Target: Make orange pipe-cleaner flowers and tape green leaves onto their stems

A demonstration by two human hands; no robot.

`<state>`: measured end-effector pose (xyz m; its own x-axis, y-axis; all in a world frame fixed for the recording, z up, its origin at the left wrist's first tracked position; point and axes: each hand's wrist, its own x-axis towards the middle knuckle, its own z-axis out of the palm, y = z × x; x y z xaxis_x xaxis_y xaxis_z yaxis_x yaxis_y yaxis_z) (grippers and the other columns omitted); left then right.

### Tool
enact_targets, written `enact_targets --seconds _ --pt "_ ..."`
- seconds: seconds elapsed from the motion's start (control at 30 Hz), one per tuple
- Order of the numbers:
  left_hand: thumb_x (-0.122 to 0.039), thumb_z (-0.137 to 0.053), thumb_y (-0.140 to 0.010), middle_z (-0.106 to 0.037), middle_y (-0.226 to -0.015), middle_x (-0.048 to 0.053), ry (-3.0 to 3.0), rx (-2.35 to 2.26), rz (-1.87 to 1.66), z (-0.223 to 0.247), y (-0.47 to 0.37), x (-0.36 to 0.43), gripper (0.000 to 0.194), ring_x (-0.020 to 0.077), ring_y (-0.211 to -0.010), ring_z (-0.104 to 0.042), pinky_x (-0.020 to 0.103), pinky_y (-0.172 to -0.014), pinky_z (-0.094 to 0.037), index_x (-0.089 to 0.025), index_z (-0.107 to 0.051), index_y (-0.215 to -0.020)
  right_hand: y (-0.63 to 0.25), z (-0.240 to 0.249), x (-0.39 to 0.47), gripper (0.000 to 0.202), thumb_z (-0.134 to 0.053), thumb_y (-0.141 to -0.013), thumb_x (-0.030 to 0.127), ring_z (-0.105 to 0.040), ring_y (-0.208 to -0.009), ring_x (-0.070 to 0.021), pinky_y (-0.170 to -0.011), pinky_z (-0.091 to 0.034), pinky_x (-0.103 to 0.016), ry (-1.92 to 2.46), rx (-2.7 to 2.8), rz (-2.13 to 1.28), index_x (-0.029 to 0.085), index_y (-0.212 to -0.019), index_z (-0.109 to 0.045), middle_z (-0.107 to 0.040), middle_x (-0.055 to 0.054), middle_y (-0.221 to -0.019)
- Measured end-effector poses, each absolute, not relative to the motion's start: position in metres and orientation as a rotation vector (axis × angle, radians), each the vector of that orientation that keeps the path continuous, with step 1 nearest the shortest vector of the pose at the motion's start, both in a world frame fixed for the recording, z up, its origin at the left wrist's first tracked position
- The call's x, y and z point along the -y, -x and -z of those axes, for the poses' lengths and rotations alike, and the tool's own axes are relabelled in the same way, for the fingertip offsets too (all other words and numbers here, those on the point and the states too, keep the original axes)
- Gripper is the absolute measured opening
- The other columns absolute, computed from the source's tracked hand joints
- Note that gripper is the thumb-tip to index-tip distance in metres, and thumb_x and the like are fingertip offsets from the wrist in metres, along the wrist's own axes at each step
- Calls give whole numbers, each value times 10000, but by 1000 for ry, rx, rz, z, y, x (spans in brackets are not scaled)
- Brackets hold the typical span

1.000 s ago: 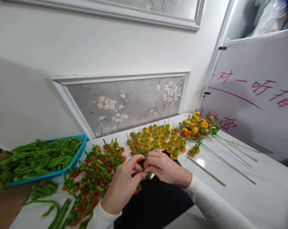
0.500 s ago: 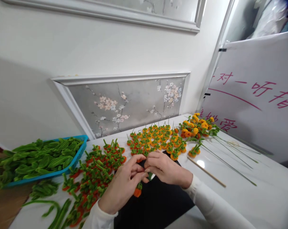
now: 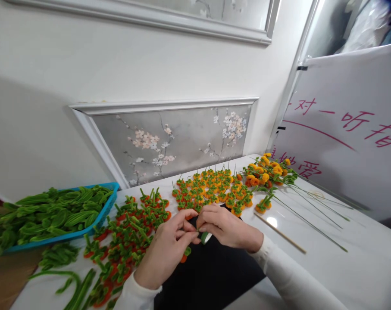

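Note:
My left hand point(image 3: 167, 246) is closed in a pinch, its fingertips meeting those of my right hand. Beneath its fingers an orange fuzzy flower point(image 3: 183, 258) with green chenille leaves point(image 3: 188, 251) shows in part, mostly covered by the hand. My right hand point(image 3: 226, 227) pinches close against the left one. Under its fingertips a small roll of green floral tape point(image 3: 206, 238) with a white side peeks out. What lies exactly between the fingertips is too small to make out. Both hands are over a black mat point(image 3: 214, 275).
Red-orange flower heads with green stems point(image 3: 130, 232) crowd the left side. Yellow-orange ones point(image 3: 211, 185) stand behind my hands. A blue basket point(image 3: 100, 219) holds green chenille leaves point(image 3: 59, 211). At right lie a wooden stick point(image 3: 281, 232) and long-stemmed finished flowers point(image 3: 268, 170).
The orange flower has turned or shifted up and left, so less of it shows below my left hand. More of the tape roll is visible. Both hands stay nearly in place.

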<state>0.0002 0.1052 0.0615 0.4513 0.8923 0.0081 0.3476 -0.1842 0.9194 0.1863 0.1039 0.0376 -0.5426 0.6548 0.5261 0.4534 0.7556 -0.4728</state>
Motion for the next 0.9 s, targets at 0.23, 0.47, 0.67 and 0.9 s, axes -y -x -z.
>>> enact_targets --seconds 0.23,0.47,0.67,0.9 --pt "-221 -534 -821 -608 -697 -41 -1704 -998 -653 -69 -2 -104 247 165 -697 -688 258 -667 -472 -214 -509 -1067 -185 -39 -104 153 -449 -927 158 -526 -786 -123 -753 -396 -240 786 2185 -372 169 -832 -569 -558 -20 -805" --pt "-187 -607 -757 -611 -759 -39 -1759 -1018 -652 -66 -2 -102 301 141 -680 -654 247 -667 -477 -236 -525 -1043 -186 -36 -104 150 -469 -910 153 -523 -763 -123 -742 -385 -247 774 2205 -351 167 -807 -577 -551 -18 -793" --pt "-131 -589 -726 -594 -643 -56 -1733 -1051 -676 -65 -3 -104 262 149 -642 -646 264 -670 -488 -213 -547 -971 -185 -37 -104 146 -462 -916 147 -522 -772 -122 -744 -397 -235 782 2240 -396 166 -834 -581 -544 -16 -802" --pt "-158 -586 -737 -609 -653 -52 -1657 -1038 -645 -73 -4 -103 230 157 -640 -677 263 -660 -496 -200 -519 -953 -188 -41 -104 152 -440 -923 132 -518 -773 -119 -720 -410 -219 757 2247 -439 157 -857 -575 -539 -23 -815"
